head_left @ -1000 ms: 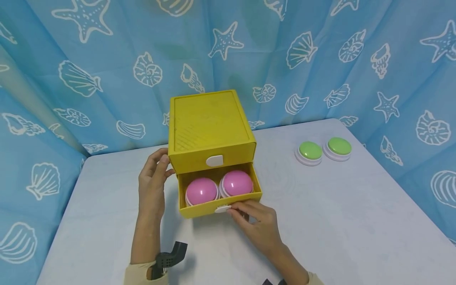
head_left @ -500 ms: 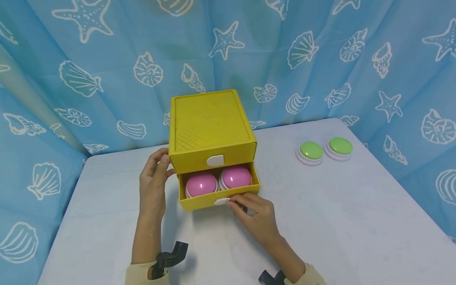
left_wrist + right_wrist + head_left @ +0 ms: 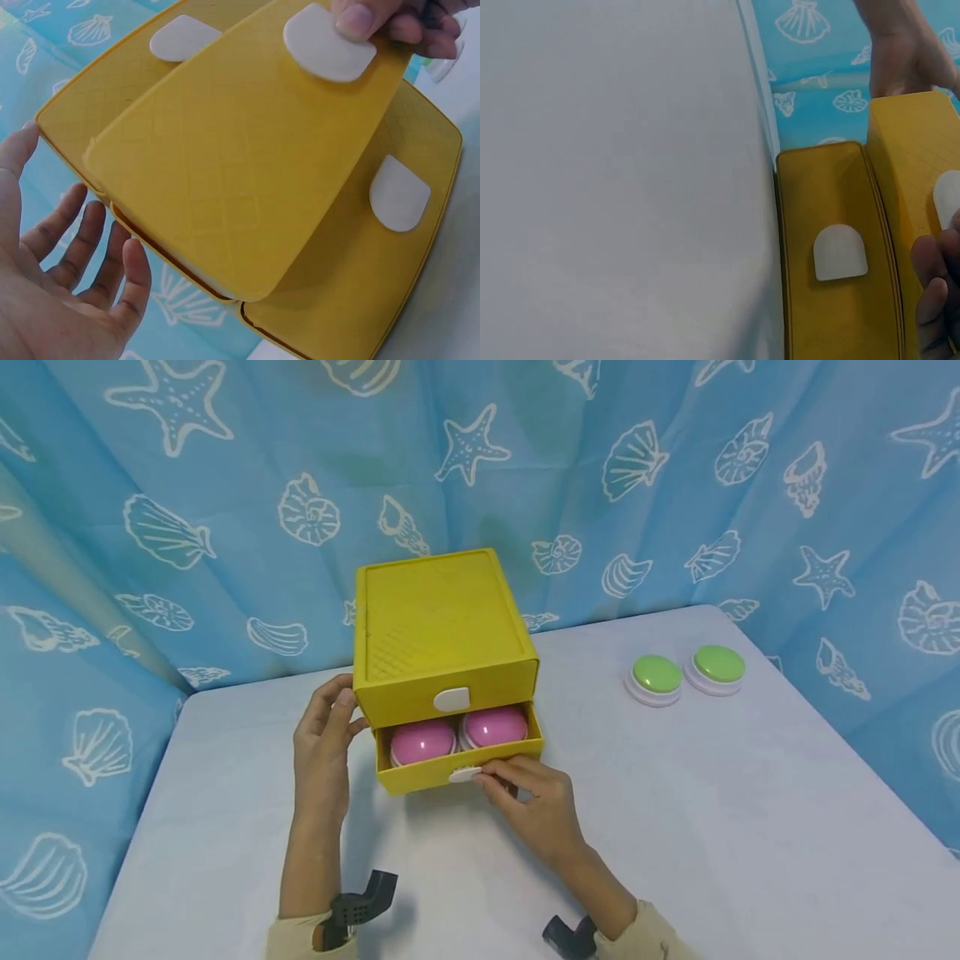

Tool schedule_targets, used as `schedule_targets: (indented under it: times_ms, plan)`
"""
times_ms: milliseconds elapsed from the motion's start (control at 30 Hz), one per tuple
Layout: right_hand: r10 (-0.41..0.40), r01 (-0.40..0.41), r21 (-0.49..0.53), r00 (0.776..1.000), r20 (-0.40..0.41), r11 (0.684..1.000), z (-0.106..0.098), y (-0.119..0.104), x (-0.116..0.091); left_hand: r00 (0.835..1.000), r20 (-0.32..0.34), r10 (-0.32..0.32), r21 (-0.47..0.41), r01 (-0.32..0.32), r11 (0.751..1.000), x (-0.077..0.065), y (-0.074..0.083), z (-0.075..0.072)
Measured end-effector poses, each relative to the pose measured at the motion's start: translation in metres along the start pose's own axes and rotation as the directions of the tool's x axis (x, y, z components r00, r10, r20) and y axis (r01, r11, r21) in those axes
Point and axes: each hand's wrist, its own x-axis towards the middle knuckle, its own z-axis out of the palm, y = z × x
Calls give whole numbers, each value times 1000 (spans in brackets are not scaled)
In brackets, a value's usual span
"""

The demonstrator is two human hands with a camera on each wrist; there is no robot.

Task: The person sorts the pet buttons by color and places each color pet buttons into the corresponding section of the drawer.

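Observation:
A yellow drawer cabinet [image 3: 442, 618] stands on the table with its middle drawer [image 3: 408, 777] partly pulled out. Inside that drawer lie two pink dome-topped round things with white bases, the left dome [image 3: 420, 743] and the right dome [image 3: 493, 727]. My right hand [image 3: 536, 810] pinches the drawer's white tab handle [image 3: 465, 774] between thumb and fingers. My left hand [image 3: 322, 747] rests against the cabinet's left side, fingers spread and loosely bent along its edge. In the left wrist view, the top and bottom drawers, each with a white tab [image 3: 401, 193], are closed.
Two green dome-topped round things with white bases, one nearer [image 3: 657, 674] and one farther [image 3: 717, 663], stand at the back right of the white-covered table [image 3: 712, 810]. A blue curtain [image 3: 525, 485] with shells and starfish hangs behind the cabinet and along both sides.
My right hand has pushed the middle drawer further into the cabinet, so less of the pink domes shows. The left hand keeps its place on the cabinet's side.

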Motion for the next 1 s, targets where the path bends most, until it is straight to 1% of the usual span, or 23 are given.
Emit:
schedule_targets:
  times_ms: [133,200,333,433,567,767,867,1000]
  plan:
    - [32,-32,-9,999,10,999,3,20,-7,1000,3,-15,10,15,1000,-4,-5,1]
    - [31,-31,-9,999,18,999,4,28,-10,1000,5,-18,13,18,1000,-5,-6,1]
    - [33,-32,-14,999,25,999,6,35,-9,1000,15,-2,5,2,1000,-5,-3,0]
    - [37,-37,-13,999,25,999,9,39,-4,1000,12,8,-3,-8,1000,-2,0,0]
    - [28,-28,6,1000,11,1000,12,43,1,1000,11,2,-27,-1,1000,0,1,0]
    - [21,-21,27,1000,-9,999,17,48,10,1000,20,3,-38,-3,999,1,0,-1]
    - [21,-20,24,1000,-11,1000,18,46,15,1000,21,7,-50,-6,999,2,-1,-1]
    - [16,-15,41,1000,-23,999,17,37,24,1000,19,13,-55,-12,998,3,-2,-1]
